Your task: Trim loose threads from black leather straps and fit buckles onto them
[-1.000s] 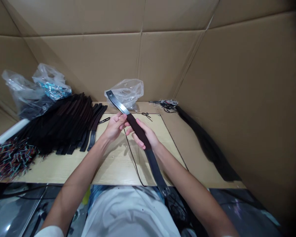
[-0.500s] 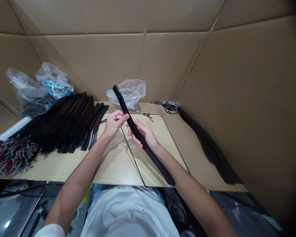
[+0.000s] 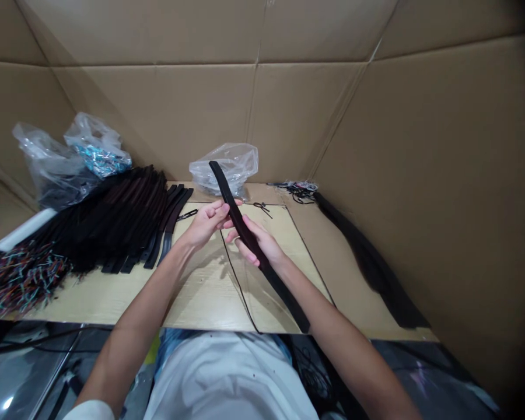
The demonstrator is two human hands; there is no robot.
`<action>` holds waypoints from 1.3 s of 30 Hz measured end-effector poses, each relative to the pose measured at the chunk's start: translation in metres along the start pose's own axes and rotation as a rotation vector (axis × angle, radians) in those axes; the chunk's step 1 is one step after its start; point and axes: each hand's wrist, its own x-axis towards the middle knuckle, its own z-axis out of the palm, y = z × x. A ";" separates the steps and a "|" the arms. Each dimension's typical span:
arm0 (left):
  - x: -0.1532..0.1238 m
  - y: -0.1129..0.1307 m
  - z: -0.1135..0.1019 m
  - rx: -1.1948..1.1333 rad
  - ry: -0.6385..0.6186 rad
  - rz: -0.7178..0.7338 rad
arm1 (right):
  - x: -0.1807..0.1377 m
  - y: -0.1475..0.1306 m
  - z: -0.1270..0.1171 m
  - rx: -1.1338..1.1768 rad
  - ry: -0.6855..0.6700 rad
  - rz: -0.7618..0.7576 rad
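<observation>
My left hand (image 3: 210, 223) pinches the edge of a long, curved dark strap (image 3: 245, 236) above its middle. Lower down, my right hand (image 3: 260, 240) is closed around the same strap, its thumb along one side and its fingers underneath. The strap slants from upper left to lower right above the board, black at both ends and dark brown in the middle. A thin black cord (image 3: 236, 280) runs down from near my left fingers to the board's front edge; whether those fingers grip it, I cannot tell.
A heap of similar straps (image 3: 114, 221) with coloured thread ends (image 3: 21, 274) lies left. Behind are plastic bags (image 3: 225, 166), and a small cord loop (image 3: 262, 207) rests on the board (image 3: 192, 300). More black strips (image 3: 371, 262) lie along the right cardboard wall (image 3: 455, 175).
The strap has turned a little about its length, and its upper end has shifted right and down. My left hand has moved slightly right. The thin cord now hangs in a looser curve.
</observation>
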 end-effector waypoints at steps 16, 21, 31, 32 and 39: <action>0.002 -0.001 -0.001 0.151 0.192 0.098 | -0.001 -0.007 0.001 -0.027 0.110 -0.063; 0.001 0.000 -0.003 0.064 0.137 0.045 | -0.003 -0.006 0.004 0.056 0.066 -0.002; 0.001 0.002 -0.007 0.185 0.464 0.191 | 0.001 0.005 0.010 -0.150 0.071 -0.014; 0.001 0.002 -0.008 0.196 0.457 0.192 | 0.001 0.003 0.009 -0.149 0.069 -0.022; 0.004 0.002 -0.011 0.162 0.268 0.111 | -0.011 -0.016 0.008 -0.122 0.083 -0.061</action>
